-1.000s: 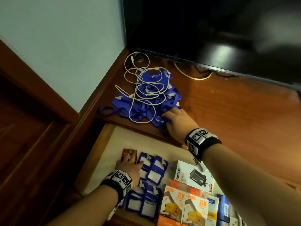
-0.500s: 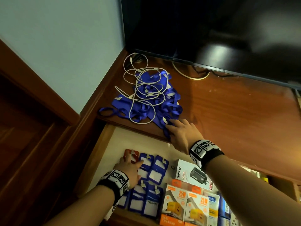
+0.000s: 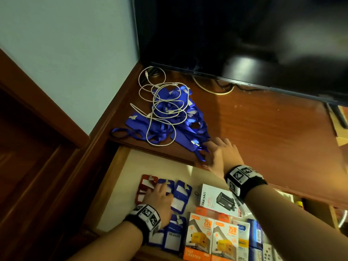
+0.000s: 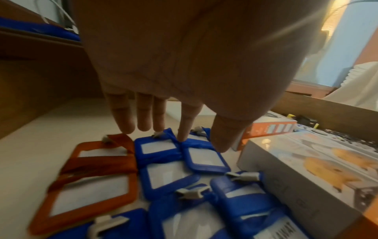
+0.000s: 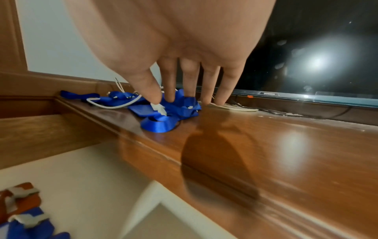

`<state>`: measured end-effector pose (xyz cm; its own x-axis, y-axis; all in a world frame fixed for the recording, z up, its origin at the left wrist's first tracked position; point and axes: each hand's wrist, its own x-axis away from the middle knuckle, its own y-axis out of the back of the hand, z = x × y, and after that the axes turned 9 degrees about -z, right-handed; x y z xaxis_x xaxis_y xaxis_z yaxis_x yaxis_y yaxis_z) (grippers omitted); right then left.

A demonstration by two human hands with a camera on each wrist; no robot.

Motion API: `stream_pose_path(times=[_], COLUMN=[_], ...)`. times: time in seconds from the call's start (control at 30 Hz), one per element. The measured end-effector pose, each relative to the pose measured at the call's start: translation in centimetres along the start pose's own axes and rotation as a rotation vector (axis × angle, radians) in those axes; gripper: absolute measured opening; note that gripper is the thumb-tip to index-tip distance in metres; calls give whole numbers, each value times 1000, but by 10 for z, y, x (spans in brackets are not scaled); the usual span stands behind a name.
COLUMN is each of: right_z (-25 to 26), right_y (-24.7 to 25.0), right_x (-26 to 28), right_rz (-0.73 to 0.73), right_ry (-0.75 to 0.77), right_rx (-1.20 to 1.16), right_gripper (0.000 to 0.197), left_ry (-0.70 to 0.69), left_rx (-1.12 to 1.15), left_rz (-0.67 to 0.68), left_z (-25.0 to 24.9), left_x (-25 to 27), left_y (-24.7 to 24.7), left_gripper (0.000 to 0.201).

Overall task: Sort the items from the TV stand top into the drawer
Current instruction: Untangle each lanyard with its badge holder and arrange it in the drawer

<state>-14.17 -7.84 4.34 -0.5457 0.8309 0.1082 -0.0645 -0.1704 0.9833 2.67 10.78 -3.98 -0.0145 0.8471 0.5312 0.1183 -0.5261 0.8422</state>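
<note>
A heap of blue lanyards (image 3: pixel 188 129) tangled with a white cable (image 3: pixel 163 110) lies on the wooden TV stand top (image 3: pixel 263 138). My right hand (image 3: pixel 212 149) reaches its near corner. Its straight fingers touch the blue lanyards (image 5: pixel 184 106), and the thumb tip sits on a white clip (image 5: pixel 158 109). My right hand (image 5: pixel 162 98) holds nothing. Below, in the open drawer (image 3: pixel 116 185), my left hand (image 3: pixel 160 193) lies flat over badge holders. Its forefinger (image 4: pixel 184 129) presses a blue badge holder (image 4: pixel 161 148) beside a red one (image 4: pixel 92 186).
The TV (image 3: pixel 244 34) stands at the back of the stand top, with cables under its edge. Orange charger boxes (image 3: pixel 212 238) and a white charger box (image 3: pixel 216 200) fill the drawer's right part. A wall and wooden trim close the left side.
My right hand has slid back across the lanyard heap toward the front edge of the stand top. My left hand has shifted from the red badge holder onto the blue one.
</note>
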Motion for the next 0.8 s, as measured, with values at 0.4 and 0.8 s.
stream_pose_path(times=[0.4,0.8], right_z=[47,31], right_y=[-28,-47], right_x=[-21,1], right_rz=[34,-65], right_ry=[156,308], right_rx=[-64,250], right_gripper=[51,55], left_ry=[85,151], left_rx=[-20,53], left_rz=[96,101], left_z=[-20,12], left_x=[-3,-5], left_y=[-14,-26], left_gripper=[62,75])
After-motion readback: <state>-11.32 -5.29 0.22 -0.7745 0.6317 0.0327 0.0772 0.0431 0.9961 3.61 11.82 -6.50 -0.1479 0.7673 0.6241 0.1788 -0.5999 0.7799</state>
